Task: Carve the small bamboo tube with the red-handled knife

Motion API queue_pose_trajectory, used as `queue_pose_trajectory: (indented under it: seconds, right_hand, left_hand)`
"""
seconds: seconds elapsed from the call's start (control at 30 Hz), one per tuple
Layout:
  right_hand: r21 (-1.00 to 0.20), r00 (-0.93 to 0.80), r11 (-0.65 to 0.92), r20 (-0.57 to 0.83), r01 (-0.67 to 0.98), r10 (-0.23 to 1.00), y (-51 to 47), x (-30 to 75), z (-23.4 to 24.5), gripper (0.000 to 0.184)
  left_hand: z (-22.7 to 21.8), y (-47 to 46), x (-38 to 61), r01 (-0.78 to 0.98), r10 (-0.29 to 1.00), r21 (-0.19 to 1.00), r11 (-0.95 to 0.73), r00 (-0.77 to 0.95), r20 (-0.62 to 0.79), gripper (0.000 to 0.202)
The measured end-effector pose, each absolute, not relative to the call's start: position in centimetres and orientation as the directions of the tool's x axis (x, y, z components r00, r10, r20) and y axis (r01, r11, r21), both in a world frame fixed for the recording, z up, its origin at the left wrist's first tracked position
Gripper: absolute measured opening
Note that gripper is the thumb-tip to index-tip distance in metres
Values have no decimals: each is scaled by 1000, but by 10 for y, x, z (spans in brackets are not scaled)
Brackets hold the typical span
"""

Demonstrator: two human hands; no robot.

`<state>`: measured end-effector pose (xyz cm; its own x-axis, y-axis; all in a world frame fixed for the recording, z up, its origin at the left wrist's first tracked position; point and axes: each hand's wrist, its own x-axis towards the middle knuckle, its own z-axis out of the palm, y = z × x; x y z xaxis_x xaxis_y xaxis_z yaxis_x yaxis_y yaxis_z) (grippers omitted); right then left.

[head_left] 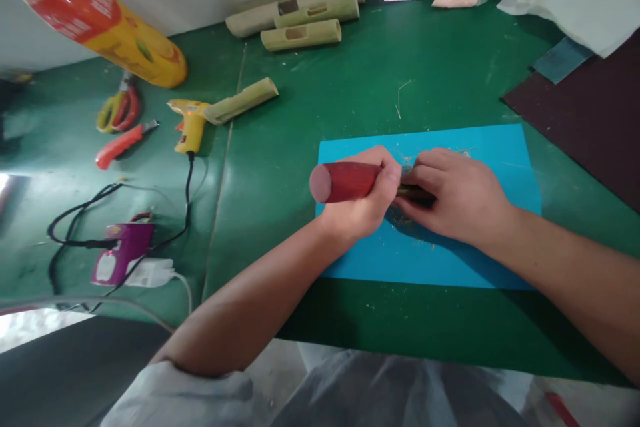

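Observation:
My left hand (pixel 363 203) is wrapped around the thick red handle (pixel 350 181) of a tool. The handle's round end faces left, and the tool's working end is hidden by my fingers. Close beside it, my right hand (pixel 455 193) is closed, thumb and fingers around a dark, narrow piece (pixel 417 192). Whether this piece belongs to the tool or is separate, I cannot tell. Both hands are over a blue sheet (pixel 360 263) on the green table, with small shavings scattered around them.
Cut bamboo tubes (pixel 303 35) lie at the back. Left are a yellow glue gun (pixel 193 123) touching a bamboo piece (pixel 245 100), a red-handled knife (pixel 123 145), scissors (pixel 120 107), a tall orange bottle (pixel 130 40), and a purple power adapter (pixel 123 250) with cables. Dark sheets (pixel 595 107) lie right.

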<state>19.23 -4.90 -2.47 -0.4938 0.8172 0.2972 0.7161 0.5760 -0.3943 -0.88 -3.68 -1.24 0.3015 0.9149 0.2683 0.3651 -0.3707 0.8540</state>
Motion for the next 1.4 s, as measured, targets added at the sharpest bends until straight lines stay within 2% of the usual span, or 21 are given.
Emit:
queue_pose_trajectory:
  seconds: [0.07, 0.2, 0.33, 0.47, 0.6, 0.87, 1.07, 1.4]
  right_hand:
    - [-388, -494, 581, 307, 716, 813, -49, 192, -25, 35]
    - [-369, -485, 589, 341, 719, 805, -51, 189, -25, 34]
    - [-361, -479, 561, 296, 745, 826, -55, 186, -22, 30]
    - [-377, -459, 518, 241, 767, 855, -58, 184, -18, 23]
    - [-369, -475, 543, 265, 754, 839, -61, 183, -20, 23]
    - [-337, -486, 586, 339, 737, 806, -66, 181, -24, 23]
    - [-329, -491, 575, 307, 749, 815, -67, 180, -23, 24]
    - [-341, -493, 578, 309, 741, 814, -69, 176, -24, 26]
  left_hand:
    - [-15, -37, -10, 360, 898, 836, -414, 309, 312, 47]
    - [-19, -33, -9, 308, 813, 756, -577, 307, 495, 43]
    - [-26, -28, -9, 251, 750, 708, -661, 268, 605, 34]
    - [-36, -25, -10, 192, 790, 766, -613, 136, 598, 25]
    - [-36, -25, -7, 183, 829, 809, -558, 67, 556, 19]
    - [-26, -27, 0, 182, 819, 806, -564, -4, 574, 29]
    - [-29, -23, -1, 169, 774, 761, -627, 23, 633, 25]
    - [-30, -21, -3, 192, 768, 747, -636, 68, 637, 34]
